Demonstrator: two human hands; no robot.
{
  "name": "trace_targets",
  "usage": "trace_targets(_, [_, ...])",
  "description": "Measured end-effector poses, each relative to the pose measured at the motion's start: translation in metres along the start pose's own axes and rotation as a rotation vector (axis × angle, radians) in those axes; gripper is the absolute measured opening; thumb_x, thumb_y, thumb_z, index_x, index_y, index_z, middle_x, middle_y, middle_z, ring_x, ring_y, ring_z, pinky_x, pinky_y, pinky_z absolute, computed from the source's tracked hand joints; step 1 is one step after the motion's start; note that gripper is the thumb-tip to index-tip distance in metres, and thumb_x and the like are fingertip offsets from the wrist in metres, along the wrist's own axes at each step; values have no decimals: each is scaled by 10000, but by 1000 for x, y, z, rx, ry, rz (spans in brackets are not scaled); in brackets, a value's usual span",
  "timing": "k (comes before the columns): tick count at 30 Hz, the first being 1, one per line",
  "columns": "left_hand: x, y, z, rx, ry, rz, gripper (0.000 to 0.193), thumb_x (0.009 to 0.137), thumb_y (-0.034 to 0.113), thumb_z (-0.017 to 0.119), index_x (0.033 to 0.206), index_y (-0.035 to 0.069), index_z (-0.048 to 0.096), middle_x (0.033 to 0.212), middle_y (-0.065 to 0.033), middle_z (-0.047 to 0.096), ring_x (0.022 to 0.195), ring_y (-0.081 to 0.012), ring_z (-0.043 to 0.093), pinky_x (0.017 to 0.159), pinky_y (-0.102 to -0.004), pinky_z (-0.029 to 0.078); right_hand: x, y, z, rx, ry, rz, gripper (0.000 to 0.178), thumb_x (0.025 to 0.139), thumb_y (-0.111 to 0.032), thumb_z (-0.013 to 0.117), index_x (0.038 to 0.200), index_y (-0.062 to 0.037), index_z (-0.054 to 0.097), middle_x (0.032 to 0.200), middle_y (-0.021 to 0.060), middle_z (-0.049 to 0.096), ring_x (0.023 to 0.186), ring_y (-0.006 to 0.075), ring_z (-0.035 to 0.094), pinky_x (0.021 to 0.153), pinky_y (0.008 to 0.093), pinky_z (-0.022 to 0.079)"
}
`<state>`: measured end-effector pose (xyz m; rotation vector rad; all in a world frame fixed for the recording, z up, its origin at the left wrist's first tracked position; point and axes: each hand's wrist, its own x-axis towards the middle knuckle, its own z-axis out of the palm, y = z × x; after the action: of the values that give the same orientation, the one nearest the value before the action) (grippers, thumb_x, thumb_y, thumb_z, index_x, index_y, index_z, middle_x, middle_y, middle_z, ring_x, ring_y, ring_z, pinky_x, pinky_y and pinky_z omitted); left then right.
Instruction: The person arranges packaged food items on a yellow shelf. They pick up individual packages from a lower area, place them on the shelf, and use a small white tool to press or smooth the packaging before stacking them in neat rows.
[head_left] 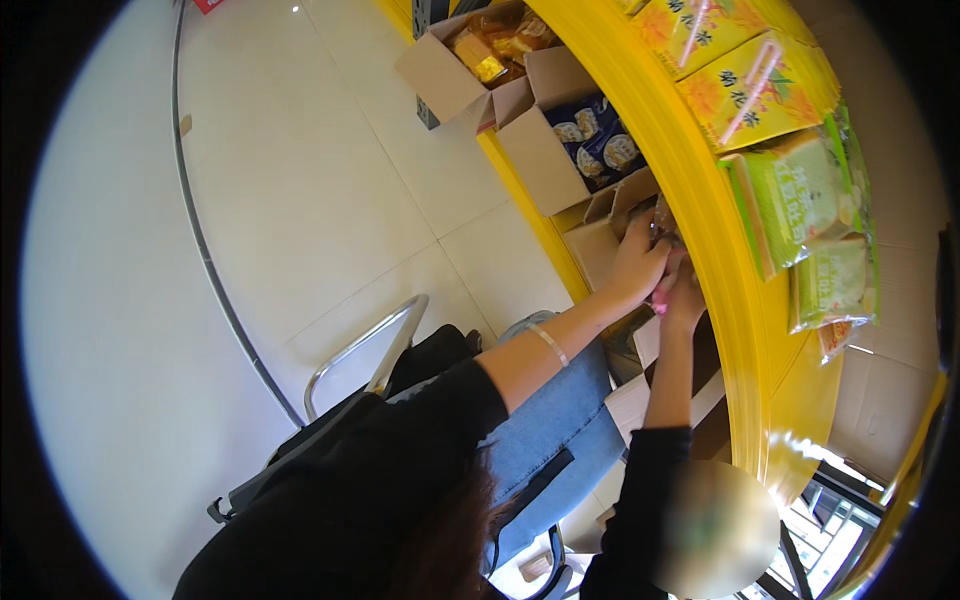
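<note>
Both of my hands reach under the yellow shelf edge into an open cardboard box [592, 248] on the lower level. My left hand [640, 264], with a pale band on its forearm, is closed at the box's mouth, beside clear, shiny wrapping. Close against it, my right hand [684, 298] is closed too, partly shaded by the shelf edge. A small pink piece [661, 294] shows between the hands. It looks like part of a package, but its kind is hidden by the fingers.
A yellow shelf [715, 230] curves over my hands, bearing yellow drink cartons [765, 90] and green bread packs [800, 195]. Boxes with dark blue packs [597, 145] and orange packs [495, 50] stand farther along. A chair with a metal armrest [345, 345] is at my left.
</note>
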<state>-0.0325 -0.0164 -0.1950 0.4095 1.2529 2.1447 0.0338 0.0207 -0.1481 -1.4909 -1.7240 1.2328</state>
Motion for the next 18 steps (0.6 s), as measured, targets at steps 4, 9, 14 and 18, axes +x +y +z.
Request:
trace_targets(4, [35, -29, 16, 67, 15, -23, 500, 856, 233, 543, 1260, -41, 439, 1238, -302, 479, 1123, -419, 493, 950, -420, 394, 35, 15, -2, 148, -104, 252, 466, 937, -262, 512, 1321, -16, 417, 1285, 126, 492, 1172, 257, 481, 964, 356, 399])
trace_targets(9, [52, -35, 22, 239, -50, 20, 548, 842, 305, 579, 1235, -55, 453, 1189, -293, 495, 1097, -452, 464, 916, -498, 374, 59, 52, -5, 7, -67, -104, 492, 935, -286, 523, 1341, -31, 410, 1320, 136, 464, 1207, 262, 448, 999, 367, 365])
trace_targets(14, [50, -59, 41, 382, 35, 46, 537, 829, 327, 597, 1190, -57, 492, 1159, -297, 479, 1080, -452, 420, 872, -505, 375, 75, 113, -7, -200, -50, -386, 519, 933, -309, 534, 1360, -45, 403, 1355, 145, 437, 1242, 267, 415, 1034, 379, 331])
trace_targets(18, [45, -45, 45, 317, 134, 76, 436, 793, 235, 679, 1117, -28, 553, 1068, -218, 580, 1007, -332, 539, 828, -404, 445, 77, 123, -1, -604, -90, -463, 547, 929, -323, 539, 1383, -65, 379, 1400, 147, 399, 1278, 292, 381, 1063, 393, 296])
